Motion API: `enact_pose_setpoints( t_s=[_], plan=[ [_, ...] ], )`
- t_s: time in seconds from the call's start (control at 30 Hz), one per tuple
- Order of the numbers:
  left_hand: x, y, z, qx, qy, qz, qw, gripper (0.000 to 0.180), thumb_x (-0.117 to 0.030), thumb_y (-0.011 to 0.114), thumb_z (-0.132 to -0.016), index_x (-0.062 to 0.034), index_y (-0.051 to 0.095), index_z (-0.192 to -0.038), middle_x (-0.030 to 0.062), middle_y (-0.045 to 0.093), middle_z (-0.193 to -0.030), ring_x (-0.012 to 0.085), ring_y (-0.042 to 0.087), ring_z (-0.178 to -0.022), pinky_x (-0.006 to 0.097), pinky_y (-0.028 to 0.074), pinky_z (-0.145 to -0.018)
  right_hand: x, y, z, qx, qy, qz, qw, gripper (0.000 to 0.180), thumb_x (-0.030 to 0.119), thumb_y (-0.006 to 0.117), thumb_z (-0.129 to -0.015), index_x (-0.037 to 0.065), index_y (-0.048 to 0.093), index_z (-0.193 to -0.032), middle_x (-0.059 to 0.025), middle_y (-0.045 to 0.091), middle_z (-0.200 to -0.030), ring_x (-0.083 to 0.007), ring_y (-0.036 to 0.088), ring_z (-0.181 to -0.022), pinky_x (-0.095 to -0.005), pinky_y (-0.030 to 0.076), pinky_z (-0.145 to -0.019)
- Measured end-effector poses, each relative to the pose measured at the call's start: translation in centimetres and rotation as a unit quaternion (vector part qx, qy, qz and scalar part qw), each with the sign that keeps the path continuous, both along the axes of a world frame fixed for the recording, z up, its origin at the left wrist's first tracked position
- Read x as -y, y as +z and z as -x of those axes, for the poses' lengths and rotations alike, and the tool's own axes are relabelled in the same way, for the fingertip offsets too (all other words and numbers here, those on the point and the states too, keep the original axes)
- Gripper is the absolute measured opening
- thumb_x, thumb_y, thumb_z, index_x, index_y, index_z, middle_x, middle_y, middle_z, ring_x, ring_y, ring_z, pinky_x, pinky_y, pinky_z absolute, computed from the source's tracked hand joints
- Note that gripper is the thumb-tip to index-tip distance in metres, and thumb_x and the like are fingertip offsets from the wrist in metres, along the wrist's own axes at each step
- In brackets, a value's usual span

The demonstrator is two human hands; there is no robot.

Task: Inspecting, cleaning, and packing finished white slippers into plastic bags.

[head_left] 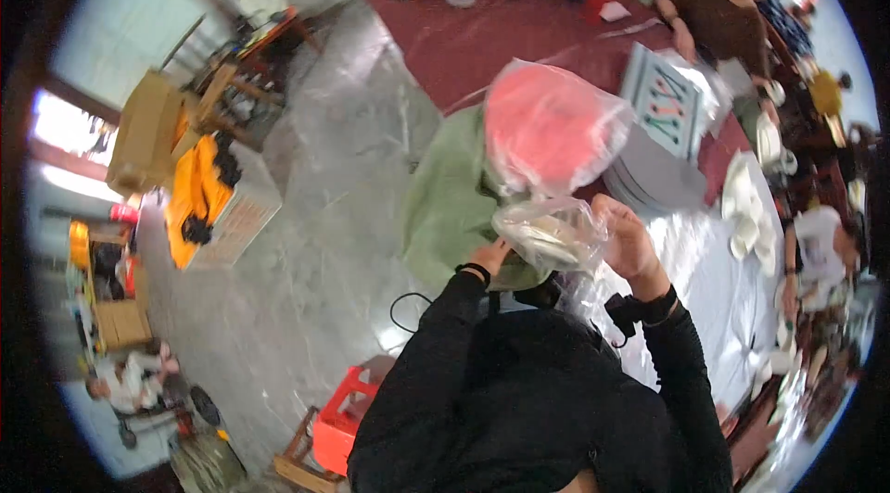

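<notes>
**Both hands work a clear bag around a stack of pale dishes**

Black sleeves (519, 400) fill the lower part of the view, nearest the camera, and both forearms rise from them toward the middle of the picture. Beyond them stretches the long maroon-covered table (482, 39), its near end overlaid with glossy clear plastic sheeting (714, 280). On the table's left edge a pale green cloth (445, 206) hangs down toward the grey stone floor (315, 215). Above the hands stands a round red disc wrapped in thin clear film (552, 127), tilted up on edge against the green cloth. Just right of it lies a stack of grey round plates (654, 178).

Smaller and closest to the work is a crumpled clear plastic bag holding pale shallow dishes (549, 233), held between the hands just below the red disc. The right hand (629, 243) has its fingers curled and pinching the bag's right side. The left hand (487, 261) reaches under the bag's left edge; its fingers are hidden, so I cannot tell how they close.

By my judgement the step in hand is wrapping or bagging the dishes. The next move calls for keeping the stack level while the film is drawn taut, since the thin plastic looks slippery and loose.
</notes>
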State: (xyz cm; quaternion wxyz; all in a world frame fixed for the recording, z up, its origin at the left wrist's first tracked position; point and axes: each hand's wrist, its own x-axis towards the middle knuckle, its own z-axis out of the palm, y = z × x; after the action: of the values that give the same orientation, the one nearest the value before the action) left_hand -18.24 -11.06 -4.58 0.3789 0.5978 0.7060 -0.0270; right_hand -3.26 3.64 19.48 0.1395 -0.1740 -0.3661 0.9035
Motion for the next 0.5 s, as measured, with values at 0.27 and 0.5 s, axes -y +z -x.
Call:
enact_pose_setpoints(
  t_s=[0.27, 0.5],
  plan=[
    [-3.6, -2.8, -1.7, -0.086, -0.222, 0.068, 0.969, 0.046, -0.01, 0.051, -0.079, -0.0122, 0.041, -0.124, 0.0105, 0.042, -0.124, 0.0274, 0.046, -0.1, 0.046, 0.03, -0.093, 1.2, 0.6, -2.8, 0.014, -0.106, 0.004, 0.994, 0.015, 0.021, 0.05, -0.085, 0.006, 0.049, -0.085, 0.0007, 0.05, -0.085, -0.0081, 0.049, -0.081, -0.0252, 0.043, -0.077],
    [0.3, -5.3, 1.2, 0.053, -0.148, -0.066, 0.985, 0.038, -0.024, 0.04, -0.085, -0.0008, 0.045, -0.114, 0.0159, 0.058, -0.071, 0.0339, 0.056, -0.08, 0.05, 0.026, -0.094, 2.7, -0.7, 0.2, -0.034, -0.121, 0.041, 0.991, 0.015, 0.018, 0.049, -0.084, 0.004, 0.049, -0.09, -0.0014, 0.05, -0.085, -0.0118, 0.052, -0.082, -0.0283, 0.044, -0.076]
  ],
)
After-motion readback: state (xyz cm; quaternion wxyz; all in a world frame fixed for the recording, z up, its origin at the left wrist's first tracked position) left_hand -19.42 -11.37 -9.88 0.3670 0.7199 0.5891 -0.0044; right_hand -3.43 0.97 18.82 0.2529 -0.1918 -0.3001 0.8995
